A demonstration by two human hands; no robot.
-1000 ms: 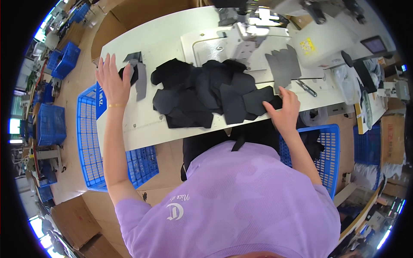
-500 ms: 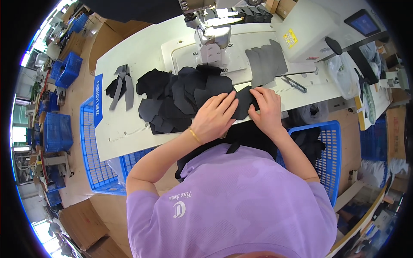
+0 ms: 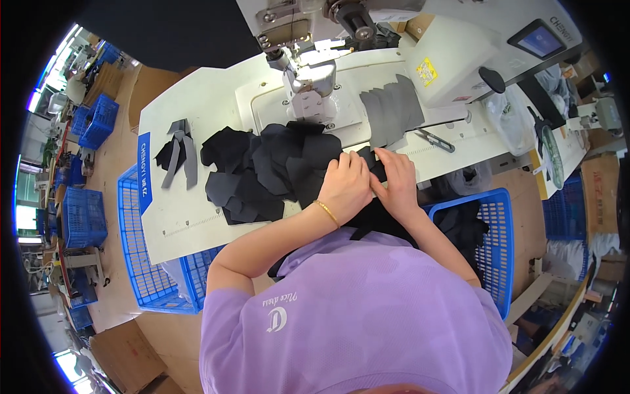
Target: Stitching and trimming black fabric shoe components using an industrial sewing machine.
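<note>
**stitchnewb:** whats going on w/ the hands here?

**seamrat:** both sit at the near edge of the white table [image 3: 197, 223], right in front of the sewing machine [image 3: 308, 79]. Left hand [image 3: 346, 188] is curled, knuckles up, on the right end of the black fabric pile [image 3: 262, 171]. Right hand [image 3: 394, 180] is touching it, fingers bent down onto one black piece [image 3: 367, 157]. Looks like a pinch, but can't tell for sure, fingertips are hidden.

**stitchnewb:** tricky stuff to handle?

**seamrat:** imo nah. Thin, light, floppy cut pieces, prob slide over each other. I'd grab by a corner/edge. Room-wise: grey pieces [image 3: 392, 108] and scissors [image 3: 434, 140] just beyond the right hand, grey strips [image 3: 177, 154] well apart on the left, blue crate [image 3: 489, 230] below the table edge.
</note>
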